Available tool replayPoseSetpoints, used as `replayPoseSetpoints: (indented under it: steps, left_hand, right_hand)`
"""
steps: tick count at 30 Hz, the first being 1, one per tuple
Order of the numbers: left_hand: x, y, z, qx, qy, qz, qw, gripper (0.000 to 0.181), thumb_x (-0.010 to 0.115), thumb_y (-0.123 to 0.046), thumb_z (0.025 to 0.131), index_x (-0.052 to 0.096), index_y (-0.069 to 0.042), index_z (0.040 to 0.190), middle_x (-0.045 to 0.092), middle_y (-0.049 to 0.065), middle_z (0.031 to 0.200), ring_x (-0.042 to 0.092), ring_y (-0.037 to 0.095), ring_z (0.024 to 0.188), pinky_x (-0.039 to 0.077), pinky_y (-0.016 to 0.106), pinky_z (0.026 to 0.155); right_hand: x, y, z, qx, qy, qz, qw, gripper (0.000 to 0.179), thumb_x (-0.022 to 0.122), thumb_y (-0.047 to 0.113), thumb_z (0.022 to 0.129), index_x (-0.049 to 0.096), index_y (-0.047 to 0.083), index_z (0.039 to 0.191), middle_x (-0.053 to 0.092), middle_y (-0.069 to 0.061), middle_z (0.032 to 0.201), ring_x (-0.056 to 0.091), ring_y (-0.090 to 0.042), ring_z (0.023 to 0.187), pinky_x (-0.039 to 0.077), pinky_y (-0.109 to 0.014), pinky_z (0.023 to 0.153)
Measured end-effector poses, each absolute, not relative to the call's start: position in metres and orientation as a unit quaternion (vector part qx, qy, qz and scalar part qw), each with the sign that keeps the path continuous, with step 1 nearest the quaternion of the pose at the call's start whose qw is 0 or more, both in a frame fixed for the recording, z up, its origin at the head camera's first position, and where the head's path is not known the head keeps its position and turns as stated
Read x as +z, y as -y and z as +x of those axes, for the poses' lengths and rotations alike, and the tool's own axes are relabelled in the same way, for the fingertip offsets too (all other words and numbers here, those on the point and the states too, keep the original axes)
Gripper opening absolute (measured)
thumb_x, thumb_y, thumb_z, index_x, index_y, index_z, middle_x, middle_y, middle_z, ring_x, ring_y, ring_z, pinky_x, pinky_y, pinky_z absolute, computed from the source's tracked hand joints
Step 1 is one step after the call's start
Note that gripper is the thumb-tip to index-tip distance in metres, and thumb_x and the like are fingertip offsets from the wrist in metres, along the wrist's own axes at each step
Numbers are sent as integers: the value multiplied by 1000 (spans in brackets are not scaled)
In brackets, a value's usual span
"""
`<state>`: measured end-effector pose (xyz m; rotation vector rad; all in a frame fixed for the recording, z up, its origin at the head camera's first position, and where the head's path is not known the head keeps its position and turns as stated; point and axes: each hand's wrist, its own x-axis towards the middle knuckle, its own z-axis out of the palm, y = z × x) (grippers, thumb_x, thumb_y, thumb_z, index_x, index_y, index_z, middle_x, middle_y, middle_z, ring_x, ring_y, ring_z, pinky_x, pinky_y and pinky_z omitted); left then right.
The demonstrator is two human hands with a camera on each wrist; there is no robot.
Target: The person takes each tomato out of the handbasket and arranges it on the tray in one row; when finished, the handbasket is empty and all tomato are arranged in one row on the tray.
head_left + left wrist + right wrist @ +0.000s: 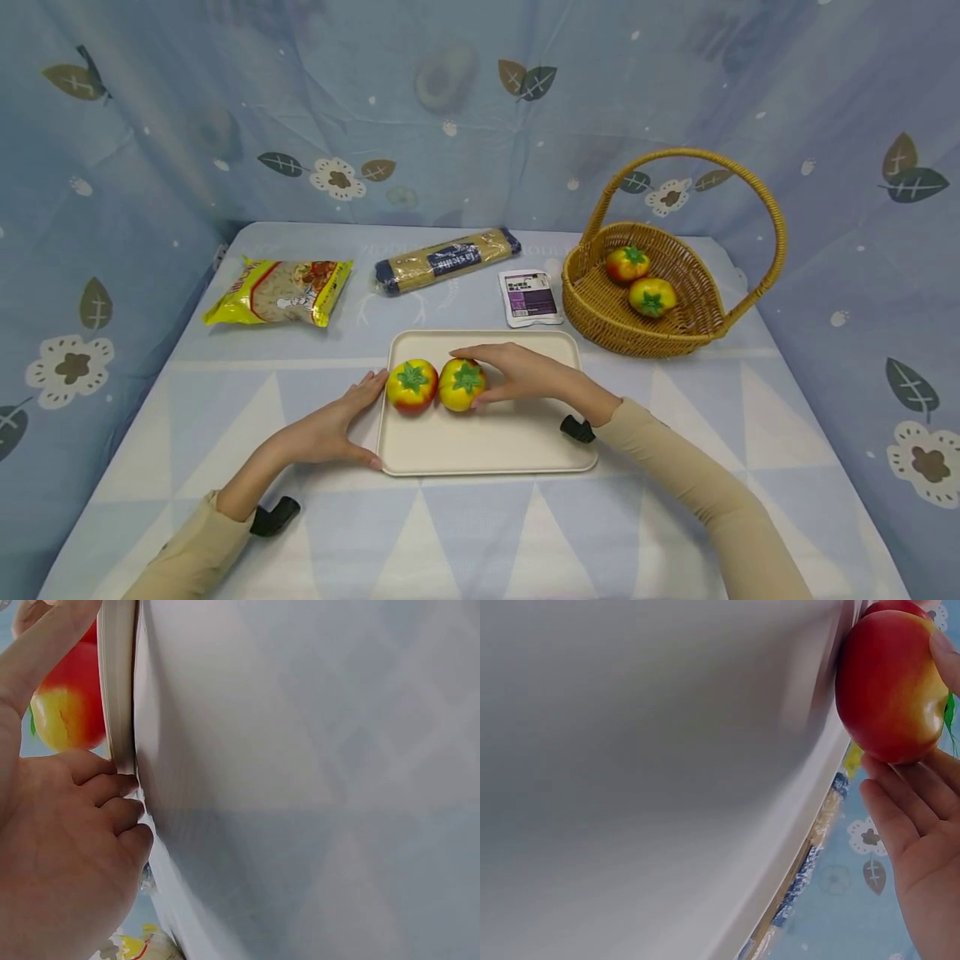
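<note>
A cream rectangular tray point(517, 437) lies on the table with two yellow-red toy persimmons on it, each topped by a green leafy calyx. My right hand point(525, 372) grips the right-hand persimmon point(460, 388), thumb on its near side and fingers on its far side. In the right wrist view, this persimmon point(889, 686) sits between thumb and fingers, low over the tray. Close beside it, the other persimmon point(411, 382) rests at the tray's left end. My left hand point(330, 425), thumb and fingers spread apart, touches the tray's left rim point(118, 682).
A wicker basket point(622, 337) with a tall handle stands at the back right, holding two more persimmons point(652, 297). Along the back lie a yellow noodle bag point(281, 292), a long pasta pack point(450, 259) and a small white-purple pouch point(530, 297). Patterned curtains surround the table.
</note>
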<state>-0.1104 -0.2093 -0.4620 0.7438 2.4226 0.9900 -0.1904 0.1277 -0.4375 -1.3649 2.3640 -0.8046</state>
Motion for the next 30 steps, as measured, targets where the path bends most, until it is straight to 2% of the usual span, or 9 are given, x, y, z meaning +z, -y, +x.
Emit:
replayPoseSetpoints:
  steps: [15, 30]
  left_hand:
    - [-465, 210, -110, 356, -872, 272, 197, 124, 85, -46, 66, 11, -1, 154, 8, 20, 159, 3, 41, 144, 9, 60, 112]
    - [-462, 210, -109, 347, -875, 268, 204, 125, 86, -45, 65, 9, -2, 154, 7, 17, 160, 1, 37, 145, 8, 57, 114]
  right_hand:
    - [-438, -127, -191, -275, -823, -477, 142, 78, 73, 42, 83, 41, 8, 146, 46, -5, 146, 42, -17, 133, 31, -29, 111]
    - [-433, -134, -190, -277, -830, -470, 117, 78, 75, 40, 83, 41, 9, 146, 43, -5, 149, 40, -20, 135, 30, -33, 112]
